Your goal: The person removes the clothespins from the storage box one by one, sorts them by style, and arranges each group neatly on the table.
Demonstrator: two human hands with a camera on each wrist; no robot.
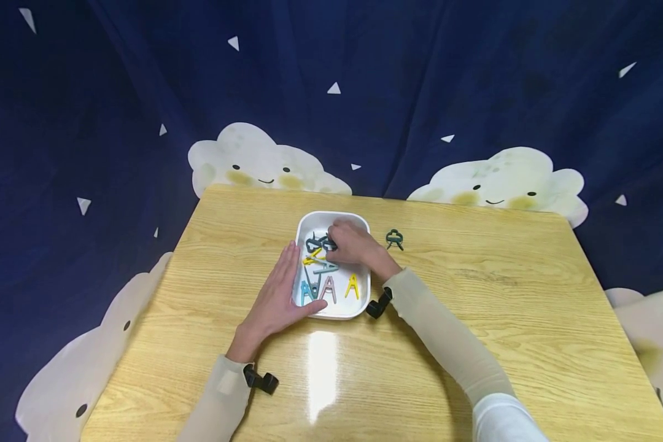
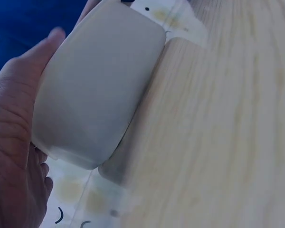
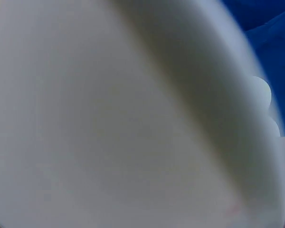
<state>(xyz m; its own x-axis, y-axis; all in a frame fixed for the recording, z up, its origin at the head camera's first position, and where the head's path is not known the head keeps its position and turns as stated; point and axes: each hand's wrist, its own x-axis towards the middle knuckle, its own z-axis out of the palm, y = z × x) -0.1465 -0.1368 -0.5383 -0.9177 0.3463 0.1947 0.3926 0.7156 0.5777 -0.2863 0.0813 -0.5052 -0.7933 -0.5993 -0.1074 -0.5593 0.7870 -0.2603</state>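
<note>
A white tray (image 1: 363, 312) holds several small clips. Among them are a yellow clothespin (image 1: 352, 286), a pink clothespin (image 1: 328, 289), a light blue clothespin (image 1: 326, 266) and a dark green clip (image 1: 312, 244). My left hand (image 1: 276, 299) rests along the tray's left side, fingers straight, thumb over the near-left rim. Inside the tray, my right hand (image 1: 353, 242) has bent fingers at the dark clips; its fingertips are hidden, so a hold cannot be made out. The tray's outer wall (image 2: 99, 85) shows beside my left thumb; the right wrist view is mostly blurred tray wall (image 3: 109, 118).
One dark green clip (image 1: 395, 239) lies on the wooden table (image 1: 503, 344), right of the tray. A dark blue curtain (image 1: 376, 80) with white clouds hangs behind the table's far edge. Black wrist mounts (image 1: 261, 379) sit on both sleeves.
</note>
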